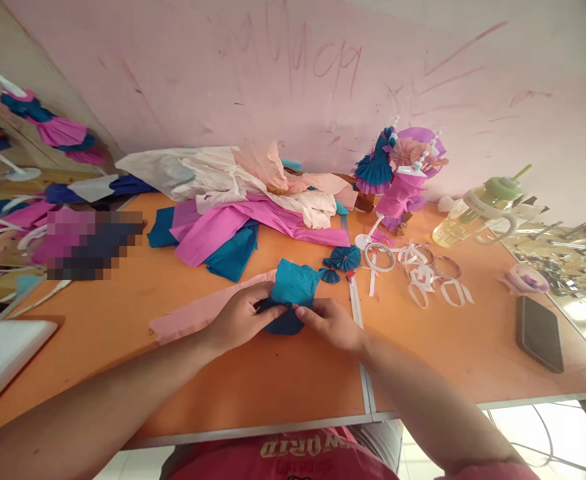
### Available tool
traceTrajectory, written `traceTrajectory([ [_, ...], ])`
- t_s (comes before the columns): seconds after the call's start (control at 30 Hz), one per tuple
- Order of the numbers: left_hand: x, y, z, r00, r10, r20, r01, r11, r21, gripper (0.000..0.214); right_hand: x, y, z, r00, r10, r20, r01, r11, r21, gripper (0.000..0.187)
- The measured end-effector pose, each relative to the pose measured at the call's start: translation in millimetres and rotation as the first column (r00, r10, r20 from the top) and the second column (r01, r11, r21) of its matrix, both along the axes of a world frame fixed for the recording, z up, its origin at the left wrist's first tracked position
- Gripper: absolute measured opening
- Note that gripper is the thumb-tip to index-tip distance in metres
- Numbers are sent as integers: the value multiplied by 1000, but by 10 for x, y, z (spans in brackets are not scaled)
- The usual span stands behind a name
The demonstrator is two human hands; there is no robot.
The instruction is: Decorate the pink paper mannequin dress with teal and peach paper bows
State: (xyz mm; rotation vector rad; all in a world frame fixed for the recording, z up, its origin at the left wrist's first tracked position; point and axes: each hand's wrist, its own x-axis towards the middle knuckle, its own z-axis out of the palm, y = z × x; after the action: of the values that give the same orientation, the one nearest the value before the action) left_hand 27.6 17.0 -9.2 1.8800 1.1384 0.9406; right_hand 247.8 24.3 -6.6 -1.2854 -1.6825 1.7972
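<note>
Near the middle, left hand [247, 309] and right hand [330, 323] pinch blue paper [295, 283] tight. It looks part-folded; farther right, blue fans [345, 258] look done.

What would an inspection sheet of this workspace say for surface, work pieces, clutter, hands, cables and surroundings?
Surface: orange tabletop, metal seam across it.
Work pieces: teal piece, in hand; pale pink strip on the tabletop.
Clutter: heaped sheets, pleated teal pieces, ribbons, phone, lidded drink bottle.
Hands: left hand and right hand both pinch the teal piece.
Cables: dark cable near the floor, lower right.
Surroundings: pink wall with red scrawls.
</note>
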Motion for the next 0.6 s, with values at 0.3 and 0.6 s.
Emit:
traceTrajectory([
  [0.3, -11, -35, -70, 992, -72, 101, 80, 993, -84, 36, 56, 35, -2, 993, 35, 111, -61, 971, 233, 46],
  [0.6, -22, -50, -83, 988, -122, 99, 138, 976, -171, 39, 129, 83, 39, 991, 116, 70, -127, 976, 175, 47],
])
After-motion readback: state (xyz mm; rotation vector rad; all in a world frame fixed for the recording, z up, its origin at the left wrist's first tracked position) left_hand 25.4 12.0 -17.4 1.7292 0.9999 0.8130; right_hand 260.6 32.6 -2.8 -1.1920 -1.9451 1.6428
